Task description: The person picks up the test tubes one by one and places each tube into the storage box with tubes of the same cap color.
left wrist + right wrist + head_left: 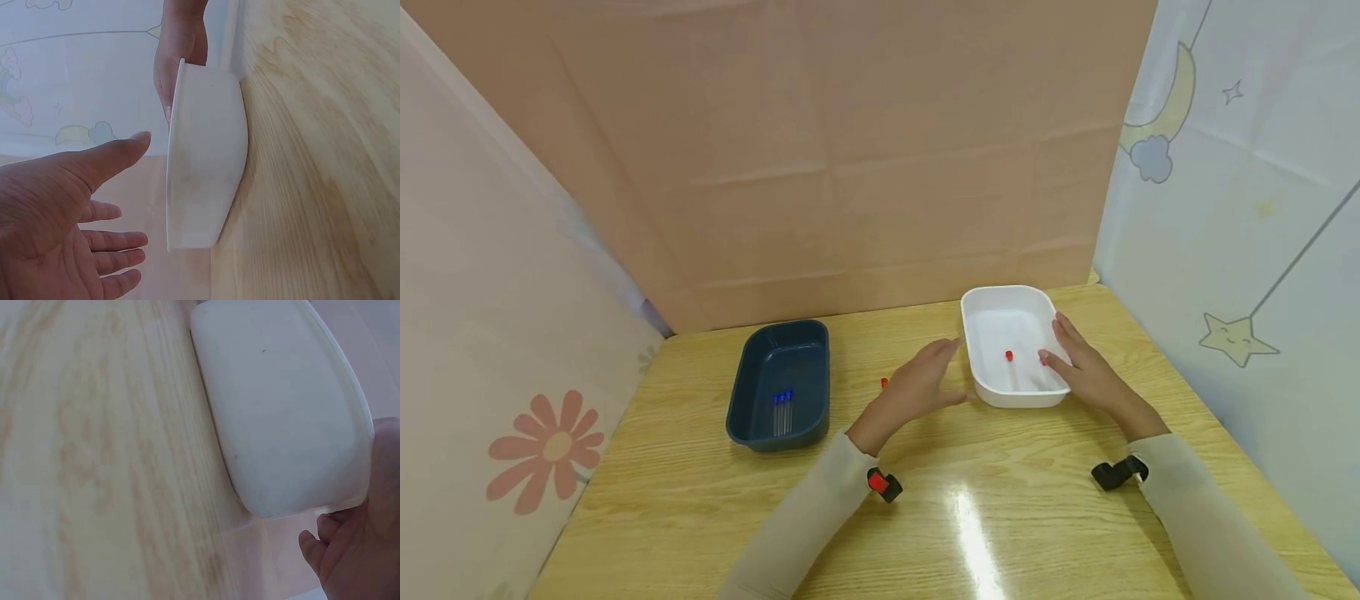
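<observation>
A white plastic tub [1000, 398] sits at the back right of the table. My right hand [1086, 375] grips its right side, thumb over the rim and fingers outside; in the right wrist view, the hand [362, 556] is at the tub's rim. Just left of the tub is my left hand [917, 387], fingers and thumb spread, holding nothing; in the left wrist view a gap shows between this hand [69, 219] and the tub [203, 156]. Inside the tub lies a red-capped clear tube [1009, 356]; another red cap is partly behind my right thumb.
A dark blue tub [778, 329] stands at the left, holding several blue-capped clear tubes [782, 412]. A small red piece [883, 382] shows on the table behind my left hand, the rest hidden. Hanging cloths [850, 167] close off the back and sides.
</observation>
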Tool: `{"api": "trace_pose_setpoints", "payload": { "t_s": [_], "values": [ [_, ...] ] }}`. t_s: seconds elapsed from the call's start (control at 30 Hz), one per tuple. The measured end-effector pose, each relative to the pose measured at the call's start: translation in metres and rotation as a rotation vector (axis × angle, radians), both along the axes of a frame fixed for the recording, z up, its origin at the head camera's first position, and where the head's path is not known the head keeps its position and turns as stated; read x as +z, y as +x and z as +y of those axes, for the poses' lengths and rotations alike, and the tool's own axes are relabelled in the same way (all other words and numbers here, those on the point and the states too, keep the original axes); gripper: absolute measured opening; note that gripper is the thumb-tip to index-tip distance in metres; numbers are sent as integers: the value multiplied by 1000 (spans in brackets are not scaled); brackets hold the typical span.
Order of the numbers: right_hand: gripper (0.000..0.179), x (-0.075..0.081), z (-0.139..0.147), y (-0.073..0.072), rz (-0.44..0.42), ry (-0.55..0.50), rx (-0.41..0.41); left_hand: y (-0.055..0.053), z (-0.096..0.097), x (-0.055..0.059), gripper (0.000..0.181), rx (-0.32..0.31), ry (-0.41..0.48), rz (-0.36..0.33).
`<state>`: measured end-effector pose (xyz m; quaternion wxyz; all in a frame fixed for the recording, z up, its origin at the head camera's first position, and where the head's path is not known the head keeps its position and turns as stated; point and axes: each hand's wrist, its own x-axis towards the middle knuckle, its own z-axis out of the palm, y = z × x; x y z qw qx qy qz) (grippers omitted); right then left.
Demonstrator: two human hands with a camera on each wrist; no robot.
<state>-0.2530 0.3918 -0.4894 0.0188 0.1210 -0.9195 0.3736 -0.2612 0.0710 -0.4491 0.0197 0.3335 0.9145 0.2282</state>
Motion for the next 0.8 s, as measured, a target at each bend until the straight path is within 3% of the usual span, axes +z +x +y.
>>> {"api": "trace_pose_setpoints", "payload": {
  "t_s": [0.37, 0.8],
  "values": [
    [78, -1, 1, 1, 9, -3, 2, 3, -27, -6, 100, 44, -27, -39],
    [78, -2, 2, 0, -4, -1, 4, 3, -59, -16, 104, 52, 13, -86]
  ]
}}
